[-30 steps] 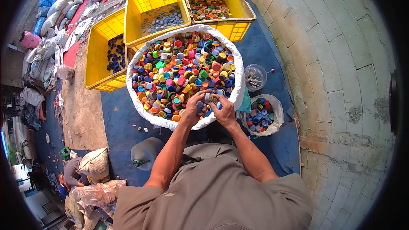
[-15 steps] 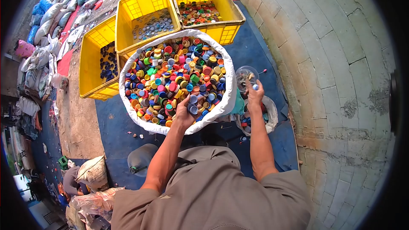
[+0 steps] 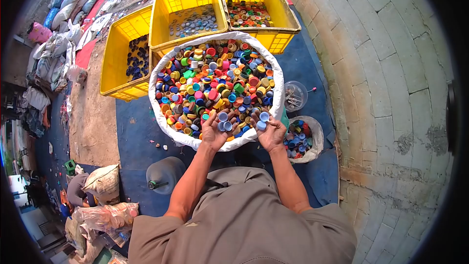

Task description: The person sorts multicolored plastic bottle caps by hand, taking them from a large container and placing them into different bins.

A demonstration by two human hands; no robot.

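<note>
A large white sack [image 3: 278,80] full of mixed coloured bottle caps [image 3: 215,80] stands right in front of me. Over its near edge my left hand [image 3: 213,134] is turned palm up, with several pale blue bottle caps [image 3: 223,121] held against its fingers. Close by on the right, my right hand [image 3: 271,134] grips two light blue bottle caps [image 3: 262,121] between thumb and fingers. Parts of the fingers are hidden behind the caps.
Three yellow crates [image 3: 187,39] holding sorted caps stand beyond the sack. To the right are a clear round container [image 3: 304,95], a smaller white sack of caps [image 3: 316,137] and a block wall [image 3: 386,83]. A big grey bottle [image 3: 166,173] lies near my left arm.
My right hand has moved left from the clear container to the near rim of the large sack, beside my left hand. The view has shifted slightly. My left hand still holds caps.
</note>
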